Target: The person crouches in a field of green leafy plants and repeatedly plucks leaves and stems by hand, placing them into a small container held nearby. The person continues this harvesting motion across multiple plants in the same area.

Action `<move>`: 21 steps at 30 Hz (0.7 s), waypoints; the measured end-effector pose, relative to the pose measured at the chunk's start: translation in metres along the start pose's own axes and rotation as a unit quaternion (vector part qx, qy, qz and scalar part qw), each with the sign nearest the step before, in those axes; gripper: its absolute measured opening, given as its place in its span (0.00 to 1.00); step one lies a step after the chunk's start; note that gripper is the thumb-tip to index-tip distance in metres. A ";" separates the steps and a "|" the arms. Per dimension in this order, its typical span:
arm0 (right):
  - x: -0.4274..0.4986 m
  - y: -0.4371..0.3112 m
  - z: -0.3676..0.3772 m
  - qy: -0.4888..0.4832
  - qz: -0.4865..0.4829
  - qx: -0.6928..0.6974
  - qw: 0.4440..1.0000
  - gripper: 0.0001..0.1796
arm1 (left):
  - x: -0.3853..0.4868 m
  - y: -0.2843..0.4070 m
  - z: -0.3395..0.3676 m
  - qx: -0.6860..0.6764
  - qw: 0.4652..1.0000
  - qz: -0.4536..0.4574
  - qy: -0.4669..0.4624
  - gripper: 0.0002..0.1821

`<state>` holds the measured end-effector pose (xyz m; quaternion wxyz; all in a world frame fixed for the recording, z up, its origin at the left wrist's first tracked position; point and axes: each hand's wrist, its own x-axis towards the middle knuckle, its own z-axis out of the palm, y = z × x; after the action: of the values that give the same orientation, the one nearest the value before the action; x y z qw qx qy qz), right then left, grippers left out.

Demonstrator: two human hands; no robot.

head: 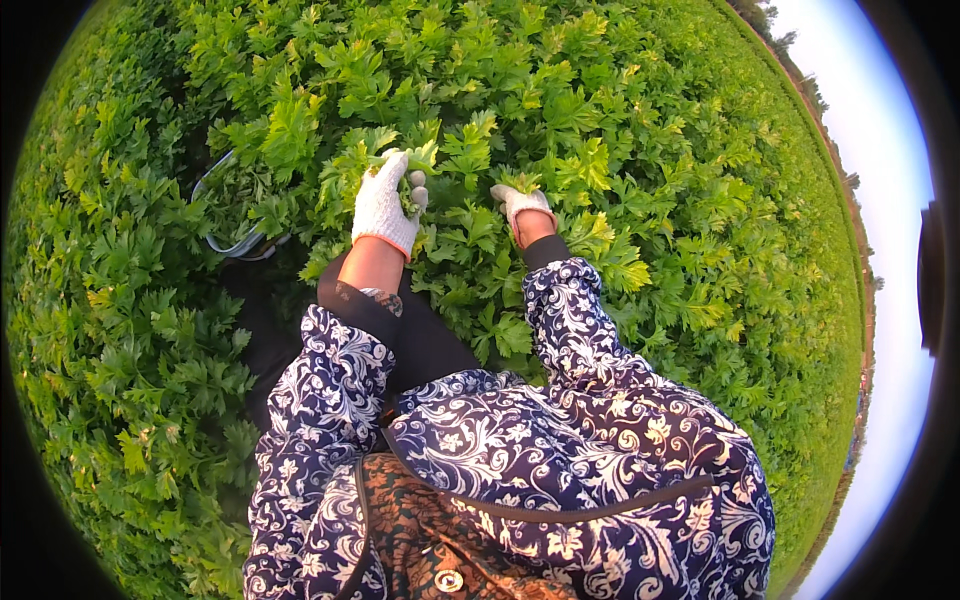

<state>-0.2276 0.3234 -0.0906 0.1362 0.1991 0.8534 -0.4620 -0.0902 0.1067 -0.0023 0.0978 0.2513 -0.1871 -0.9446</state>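
My left hand, in a white knitted glove, curls around a small bunch of green leaves and stalks. Its thumb lies uppermost, and some leaf shows between the fingers. To its right, my right hand reaches low among the leafy, celery-like plants, also gloved in white. Leaves cover part of its fingers, so I cannot tell whether they grip a stem. Yellowish-green leaves stand just above and beside this hand.
Left of my left hand, a container with a pale blue rim sits low among the plants, with loose greens in it. Dense foliage surrounds my dark-clothed leg. Far right, trees line the field's edge.
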 end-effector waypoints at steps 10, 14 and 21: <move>-0.131 -0.129 -0.034 -0.117 -0.258 0.165 0.945 0.12 | 0.012 0.003 -0.018 -0.011 0.998 0.001 -0.056 0.09; -0.129 -0.132 -0.014 0.009 -0.494 -0.249 0.833 0.18 | 0.000 0.003 -0.011 0.029 0.995 -0.019 -0.098 0.10; -0.161 -0.141 0.032 -0.052 -0.506 -0.467 0.723 0.30 | 0.017 0.000 -0.033 0.193 0.953 0.142 -0.183 0.20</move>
<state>-0.1499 0.1925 0.0631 0.0014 -0.3759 0.9266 -0.0142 -0.0877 0.0924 -0.0360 0.1448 0.0587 -0.4142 -0.8967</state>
